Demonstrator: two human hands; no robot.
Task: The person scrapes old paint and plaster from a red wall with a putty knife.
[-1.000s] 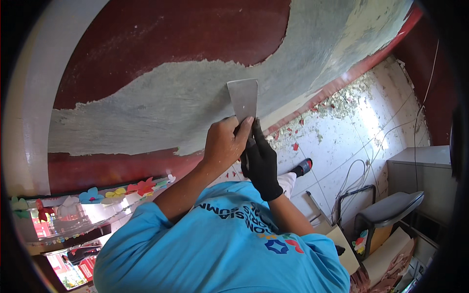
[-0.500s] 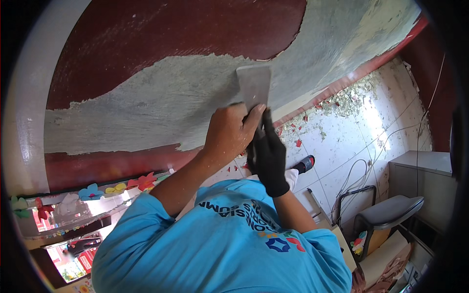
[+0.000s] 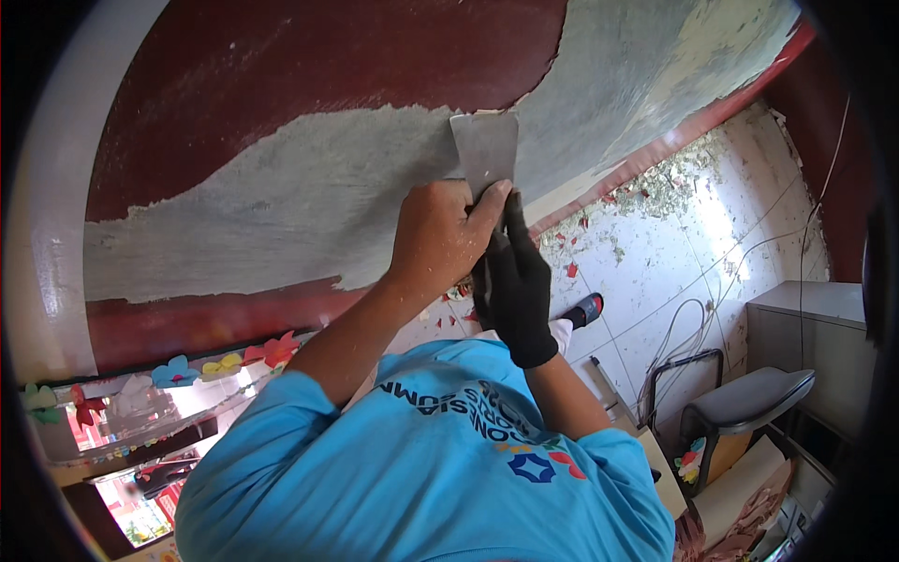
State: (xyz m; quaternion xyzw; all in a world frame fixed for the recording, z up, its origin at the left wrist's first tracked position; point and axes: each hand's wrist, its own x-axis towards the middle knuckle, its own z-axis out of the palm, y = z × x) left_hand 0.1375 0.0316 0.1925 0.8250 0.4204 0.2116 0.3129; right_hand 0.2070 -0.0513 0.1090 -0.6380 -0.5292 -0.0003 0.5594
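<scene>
A wide-bladed scraper (image 3: 487, 148) is held in both my hands, its blade laid against the wall and its edge at the border of the dark red paint (image 3: 375, 61). A thin pale strip shows along the blade's tip. My bare left hand (image 3: 435, 229) is closed around the scraper, thumb pressed on the base of the blade. My right hand (image 3: 520, 295), in a black glove, closes on it from the right, fingertips near my left thumb. The handle is hidden between my hands. Around the blade, bare grey wall (image 3: 318, 187) shows below the paint.
Paint flakes and dust (image 3: 655, 192) litter the white tiled floor along the wall. A grey-seated chair (image 3: 754, 398) and a grey cabinet (image 3: 815, 323) stand at right, with loose cables (image 3: 670, 342) nearby. Colourful paper flowers (image 3: 225, 365) line a ledge at left.
Both hands have pushed the scraper slightly up the wall. Its blade, short of the red paint before, now meets the paint's edge, where a pale strip has appeared.
</scene>
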